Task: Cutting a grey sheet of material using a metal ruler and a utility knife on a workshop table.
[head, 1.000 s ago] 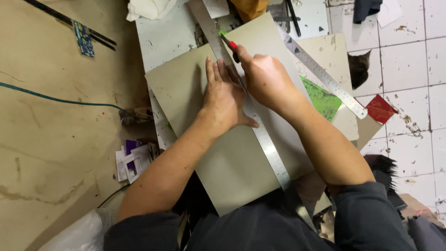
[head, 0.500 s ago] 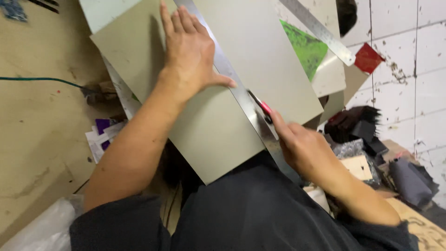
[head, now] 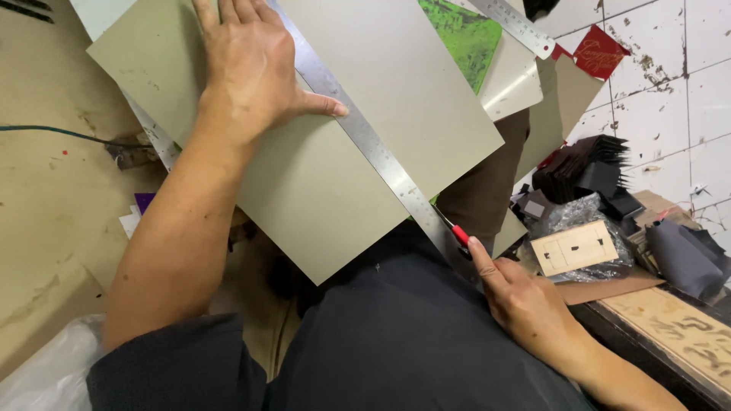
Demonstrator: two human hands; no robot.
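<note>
The grey-green board (head: 304,144) lies flat across the person's lap and the floor, with a long steel ruler (head: 365,137) laid diagonally over it. The left hand (head: 247,72) presses flat on the ruler and board, fingers spread and thumb stretched along the ruler's edge. The right hand (head: 525,301) grips a small red-handled knife (head: 454,230), forefinger extended along its back, and the blade sits at the board's near edge beside the ruler. 1 second ago that hand was at the far end of the ruler, by the left hand; half a second ago it was partway down. It has now come the whole length, so 1 full pass of the blade along the ruler looks finished, though I cannot tell whether the board is cut through. No proper container shows. At the right, a clear plastic bag (head: 586,224) lies under a pale wooden piece (head: 575,247), its contents unclear, near a stack of dark pieces (head: 582,164).
</note>
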